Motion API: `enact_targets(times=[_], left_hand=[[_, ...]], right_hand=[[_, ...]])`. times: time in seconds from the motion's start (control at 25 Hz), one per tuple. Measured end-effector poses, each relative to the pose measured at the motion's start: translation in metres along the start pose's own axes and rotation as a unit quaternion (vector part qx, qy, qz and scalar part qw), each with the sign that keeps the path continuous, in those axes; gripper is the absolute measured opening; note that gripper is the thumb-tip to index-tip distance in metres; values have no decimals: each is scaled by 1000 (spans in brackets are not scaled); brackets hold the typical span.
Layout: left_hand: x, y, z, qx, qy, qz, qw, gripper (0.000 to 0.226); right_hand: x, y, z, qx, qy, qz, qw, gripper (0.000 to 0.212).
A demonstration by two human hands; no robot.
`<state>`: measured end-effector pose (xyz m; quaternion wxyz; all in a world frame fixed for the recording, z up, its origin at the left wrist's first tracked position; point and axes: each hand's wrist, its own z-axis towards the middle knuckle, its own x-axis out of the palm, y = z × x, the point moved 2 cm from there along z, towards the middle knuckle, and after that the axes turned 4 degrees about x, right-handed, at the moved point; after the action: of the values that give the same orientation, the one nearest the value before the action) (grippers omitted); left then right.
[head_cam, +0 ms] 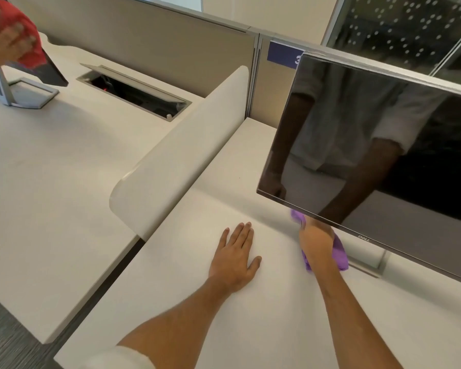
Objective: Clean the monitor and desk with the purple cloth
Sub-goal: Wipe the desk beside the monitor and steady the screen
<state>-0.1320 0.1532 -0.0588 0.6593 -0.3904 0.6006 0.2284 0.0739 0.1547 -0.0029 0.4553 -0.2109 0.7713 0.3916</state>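
A dark switched-off monitor (378,145) stands on the white desk (197,302) at the right, its screen reflecting a person. The purple cloth (339,253) lies on the desk just under the monitor's lower left edge. My right hand (317,242) rests on top of the cloth and presses it to the desk; the fingertips are hidden under the monitor's edge. My left hand (237,255) lies flat on the desk with straight fingers, to the left of the cloth, holding nothing.
A curved white divider (176,166) separates this desk from the neighbouring desk (51,182). There, another person's hand (4,38) holds a red cloth (28,35) against a second monitor on a silver stand (24,94). An open cable tray (133,91) sits behind.
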Motion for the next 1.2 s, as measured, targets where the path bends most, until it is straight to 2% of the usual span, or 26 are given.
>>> enact_targets(times=[0.04, 0.12, 0.2, 0.28, 0.52, 0.68, 0.8, 0.88, 1.04, 1.2], left_hand=[[0, 0, 0, -2, 2, 2, 1000, 70], [0, 0, 0, -5, 9, 2, 1000, 70], [-1, 0, 0, -4, 11, 4, 1000, 70], [-3, -1, 0, -5, 14, 2, 1000, 71], [-8, -3, -2, -7, 25, 7, 1000, 72], [-8, -2, -2, -4, 18, 3, 1000, 72], [-4, -3, -1, -6, 7, 2, 1000, 71], [-2, -1, -2, -5, 6, 7, 1000, 71], [-6, -3, -2, -8, 27, 8, 1000, 74], [-6, -2, -2, -4, 20, 3, 1000, 72]], right_hand=[[3, -2, 4, -14, 13, -26, 999, 42], [4, -7, 3, 2, 95, -117, 989, 54], [2, -15, -2, -40, 94, -220, 970, 70], [7, -22, -13, -68, 62, -252, 964, 74], [-2, -62, -30, -58, 28, -260, 964, 72], [-13, -125, -50, 16, -114, -147, 982, 69], [-5, -115, -51, 72, -160, -128, 976, 67], [6, -73, -52, 67, -146, -120, 980, 67], [35, -12, -52, -6, -98, -150, 984, 73], [23, -35, -53, -20, -52, -170, 984, 74]])
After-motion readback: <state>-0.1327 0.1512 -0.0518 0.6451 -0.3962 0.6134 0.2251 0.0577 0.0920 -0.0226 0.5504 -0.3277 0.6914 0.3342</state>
